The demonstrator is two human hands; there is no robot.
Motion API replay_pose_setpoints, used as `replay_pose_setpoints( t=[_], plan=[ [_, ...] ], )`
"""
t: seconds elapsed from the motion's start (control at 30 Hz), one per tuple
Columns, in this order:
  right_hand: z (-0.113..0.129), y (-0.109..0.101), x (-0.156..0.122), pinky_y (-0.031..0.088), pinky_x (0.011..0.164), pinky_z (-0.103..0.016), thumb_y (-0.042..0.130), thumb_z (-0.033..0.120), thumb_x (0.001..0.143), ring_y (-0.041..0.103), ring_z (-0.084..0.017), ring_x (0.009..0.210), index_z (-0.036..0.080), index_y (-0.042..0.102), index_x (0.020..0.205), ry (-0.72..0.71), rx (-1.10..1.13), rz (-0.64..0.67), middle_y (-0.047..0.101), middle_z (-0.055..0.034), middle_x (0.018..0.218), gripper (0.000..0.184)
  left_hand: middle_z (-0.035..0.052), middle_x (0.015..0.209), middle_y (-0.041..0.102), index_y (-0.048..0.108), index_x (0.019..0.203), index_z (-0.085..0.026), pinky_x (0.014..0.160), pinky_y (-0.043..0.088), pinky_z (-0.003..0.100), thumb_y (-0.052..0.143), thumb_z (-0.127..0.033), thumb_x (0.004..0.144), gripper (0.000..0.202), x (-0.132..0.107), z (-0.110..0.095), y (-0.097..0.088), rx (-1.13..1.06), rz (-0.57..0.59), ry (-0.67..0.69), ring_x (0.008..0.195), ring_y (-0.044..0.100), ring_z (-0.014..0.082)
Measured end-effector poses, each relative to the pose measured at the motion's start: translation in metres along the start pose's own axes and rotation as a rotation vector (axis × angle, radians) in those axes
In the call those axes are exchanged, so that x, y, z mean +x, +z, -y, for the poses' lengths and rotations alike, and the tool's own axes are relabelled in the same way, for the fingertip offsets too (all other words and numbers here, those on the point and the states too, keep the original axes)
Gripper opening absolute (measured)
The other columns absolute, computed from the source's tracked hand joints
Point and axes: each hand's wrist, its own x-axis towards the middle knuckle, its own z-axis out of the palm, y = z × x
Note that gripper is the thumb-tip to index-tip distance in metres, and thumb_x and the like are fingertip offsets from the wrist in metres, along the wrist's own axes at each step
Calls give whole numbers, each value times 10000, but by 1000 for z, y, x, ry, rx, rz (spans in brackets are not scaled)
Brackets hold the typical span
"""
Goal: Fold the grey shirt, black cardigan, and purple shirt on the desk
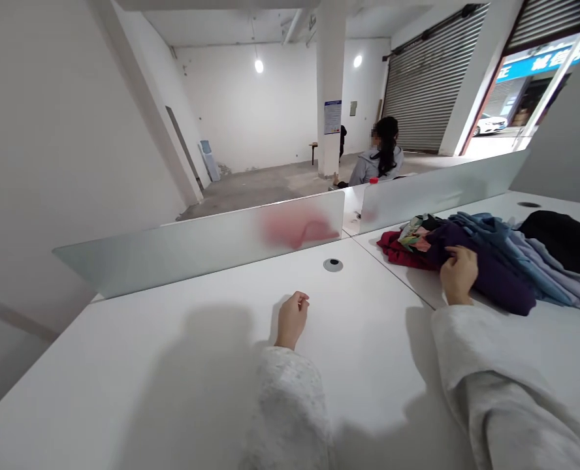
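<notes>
My left hand (292, 318) is above the white table (211, 372), near the middle, with its fingers curled in and nothing visible in them. Over the pile of folded clothes, my right hand (459, 273) is at the left end of a dark purple garment (498, 277). Its fingers are bent, with a gap between index finger and thumb; whether they press on the cloth is hard to tell. Left of that lie a red garment (392, 251) and a floral-patterned cloth (415, 236). Blue denim clothing (520, 248) and a black garment (564, 235) lie to the right.
Frosted divider panels (211, 245) run along the table's far edge, with a blurred red shape behind one. A round cable grommet (333, 265) is set in the tabletop. Beyond the divider sits a person (381, 156), near a pillar (330, 85).
</notes>
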Motion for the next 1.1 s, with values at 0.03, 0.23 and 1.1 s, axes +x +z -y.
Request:
replay_pose_setpoints(
  t=[0.03,0.23,1.1],
  plan=[
    [-3,-5,3,380,838,-398,301,29,744,495,-272,1104,95,613,1097,44,-1,-54,518,-252,1155,475,87,1207,556,564,1150,-212,851,503,386,516,-333,908,275,-1,-1,-1,9,-7,6,1003,576,188],
    [-23,-24,21,338,664,-442,584,184,761,549,-283,792,140,686,972,245,-36,20,506,-215,1003,238,85,1208,555,566,1147,-217,851,503,383,519,-332,907,270,-4,-11,-4,53,-55,37,1005,575,188],
    [53,-151,47,486,709,-278,453,455,886,618,-151,749,239,459,865,19,1016,-299,520,18,756,218,147,1278,535,430,1272,-172,961,418,366,665,-333,745,600,-26,-163,240,-248,576,345,1156,530,231]
  ],
)
